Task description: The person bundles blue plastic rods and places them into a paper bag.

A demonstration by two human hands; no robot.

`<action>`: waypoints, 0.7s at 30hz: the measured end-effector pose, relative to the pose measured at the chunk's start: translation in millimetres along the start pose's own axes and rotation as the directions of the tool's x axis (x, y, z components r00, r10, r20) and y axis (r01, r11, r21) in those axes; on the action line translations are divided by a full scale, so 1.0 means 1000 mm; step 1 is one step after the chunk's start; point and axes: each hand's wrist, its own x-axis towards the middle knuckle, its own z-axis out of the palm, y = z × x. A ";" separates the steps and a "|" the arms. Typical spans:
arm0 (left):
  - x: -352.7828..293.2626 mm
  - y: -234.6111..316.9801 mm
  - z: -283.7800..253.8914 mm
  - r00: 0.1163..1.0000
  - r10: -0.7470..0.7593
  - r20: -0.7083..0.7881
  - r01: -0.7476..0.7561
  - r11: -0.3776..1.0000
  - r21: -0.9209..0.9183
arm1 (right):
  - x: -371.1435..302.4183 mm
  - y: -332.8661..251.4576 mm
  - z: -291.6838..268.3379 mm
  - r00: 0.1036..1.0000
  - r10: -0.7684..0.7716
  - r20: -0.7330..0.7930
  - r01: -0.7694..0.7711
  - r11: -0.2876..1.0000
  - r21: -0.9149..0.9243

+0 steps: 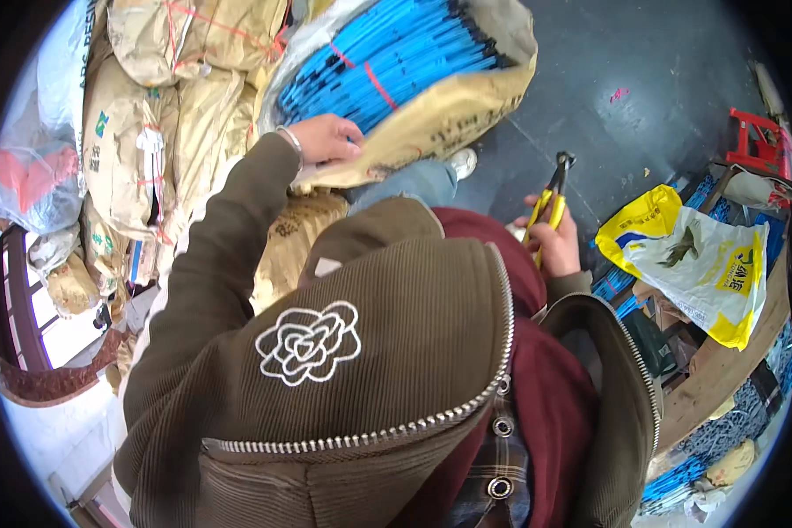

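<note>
My left hand [326, 139] reaches forward and grips the folded edge of a tan woven sack [440, 114] that lies open in front of me. The sack is filled with bundles of long blue rods [387, 62] tied with red string. My right hand [554, 238] is closed around the yellow handles of a pair of pincers [550, 198], whose dark jaws point up and away over the dark floor. A brown corduroy jacket with a white flower emblem covers my chest and fills the lower middle of the view.
Tied tan sacks [150, 106] are stacked at the left. A yellow and white plastic bag [695, 255] lies at the right over more blue bundles [616, 286], beside a wooden board [730, 361]. A red stool [757, 141] stands on the dark floor [642, 70] at far right.
</note>
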 end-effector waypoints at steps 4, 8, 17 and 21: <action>0.011 0.033 -0.077 0.897 0.084 -0.435 -0.203 0.950 -0.236 | 0.004 -0.016 0.005 0.997 -0.024 -0.079 0.028 0.999 0.045; 0.068 -0.002 -0.176 0.515 0.223 -0.828 -0.063 0.973 0.223 | 0.017 -0.049 0.012 0.978 -0.121 -0.169 0.124 0.992 0.004; 0.189 -0.018 -0.178 0.946 0.232 -0.227 -0.289 0.920 -0.263 | 0.090 -0.156 0.024 0.931 -0.232 -0.283 0.140 0.940 -0.310; 0.202 -0.036 -0.165 0.782 0.426 -0.455 -0.501 0.864 -0.053 | 0.122 -0.207 0.061 0.925 -0.288 -0.249 0.183 0.909 -0.374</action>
